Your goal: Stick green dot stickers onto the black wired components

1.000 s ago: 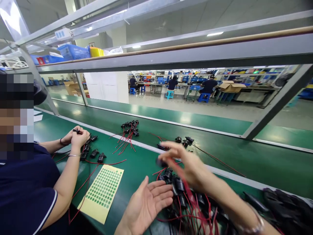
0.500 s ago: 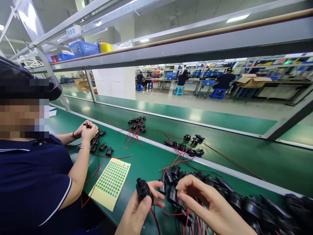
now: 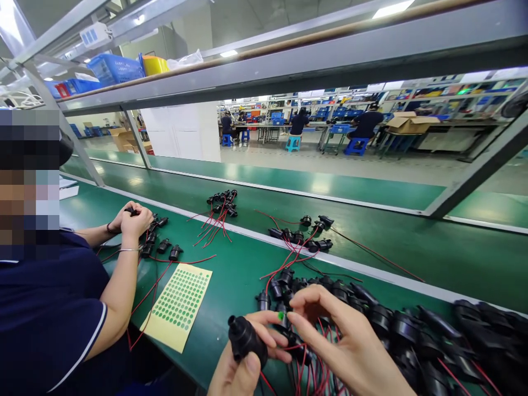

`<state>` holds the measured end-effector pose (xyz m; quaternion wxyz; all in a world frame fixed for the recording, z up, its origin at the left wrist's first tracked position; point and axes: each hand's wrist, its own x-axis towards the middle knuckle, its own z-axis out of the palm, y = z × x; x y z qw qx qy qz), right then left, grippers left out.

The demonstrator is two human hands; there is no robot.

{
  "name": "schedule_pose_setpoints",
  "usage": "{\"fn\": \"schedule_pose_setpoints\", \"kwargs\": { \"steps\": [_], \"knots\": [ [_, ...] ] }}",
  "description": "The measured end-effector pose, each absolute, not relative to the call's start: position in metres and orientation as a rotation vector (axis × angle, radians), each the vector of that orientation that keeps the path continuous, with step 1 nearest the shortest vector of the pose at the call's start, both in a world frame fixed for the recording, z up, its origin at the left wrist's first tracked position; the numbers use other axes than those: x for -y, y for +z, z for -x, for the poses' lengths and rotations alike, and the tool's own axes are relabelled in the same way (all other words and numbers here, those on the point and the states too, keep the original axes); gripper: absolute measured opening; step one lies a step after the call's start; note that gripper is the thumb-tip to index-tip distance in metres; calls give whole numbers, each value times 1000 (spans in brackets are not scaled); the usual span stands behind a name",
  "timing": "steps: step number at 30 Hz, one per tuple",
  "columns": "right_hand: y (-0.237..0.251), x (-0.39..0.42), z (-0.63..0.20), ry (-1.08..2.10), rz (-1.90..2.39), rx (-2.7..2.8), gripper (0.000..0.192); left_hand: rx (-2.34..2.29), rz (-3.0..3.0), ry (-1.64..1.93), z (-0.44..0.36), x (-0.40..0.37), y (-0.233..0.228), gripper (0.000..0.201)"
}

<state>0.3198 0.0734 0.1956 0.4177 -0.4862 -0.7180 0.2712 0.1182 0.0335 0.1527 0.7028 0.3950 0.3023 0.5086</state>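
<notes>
My left hand (image 3: 237, 360) is closed around a small black pump (image 3: 246, 342) with a nozzle on top; a red wire trails below it. At the tip of my left index finger sits a round green sticker (image 3: 281, 315). Just right of that sticker, my right hand (image 3: 344, 335) has its thumb and index finger curved and slightly apart, with nothing visible between them. Behind and below my right hand lies a heap of similar black pumps (image 3: 396, 324) with red and black wires. A yellow sheet of green dot stickers (image 3: 178, 302) lies to the left.
On the left, a co-worker's hands (image 3: 136, 220) hold a black part beside several pumps (image 3: 164, 245). Two more pump groups, one farther back (image 3: 223, 203) and one near the white strip (image 3: 299, 236), rest on the green bench (image 3: 124, 198). A shelf beam (image 3: 289, 74) crosses above.
The green sticker now shows at my left index fingertip, near my right fingers. My hands have come closer together. The whole view has shifted slightly, with the bench appearing farther left.
</notes>
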Motion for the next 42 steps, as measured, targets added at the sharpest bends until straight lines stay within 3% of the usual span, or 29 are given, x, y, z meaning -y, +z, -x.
{"fn": "schedule_pose_setpoints", "kwargs": {
  "steps": [3,10,21,26,29,35,42],
  "knots": [
    [201,-76,-322,788,1202,1826,20,-686,-874,1151,-119,-33,152,32],
    [207,-76,-316,1072,1245,1719,25,-634,-927,1225,-125,-33,148,37],
    [212,-72,-320,1098,1257,1625,31,-771,-880,1288,-135,-40,149,43],
    [215,-76,-324,1145,1253,1637,38,-555,-806,1245,-127,-41,138,60],
    [215,-79,-327,1189,1228,1663,39,-654,-938,1269,-124,-36,138,46],
    [216,-70,-324,1405,1210,1718,30,-1269,-1124,1235,-129,-28,150,27],
    [218,-61,-313,1514,1244,1758,16,-1285,-1168,1276,-135,-27,151,20]
  ]
}}
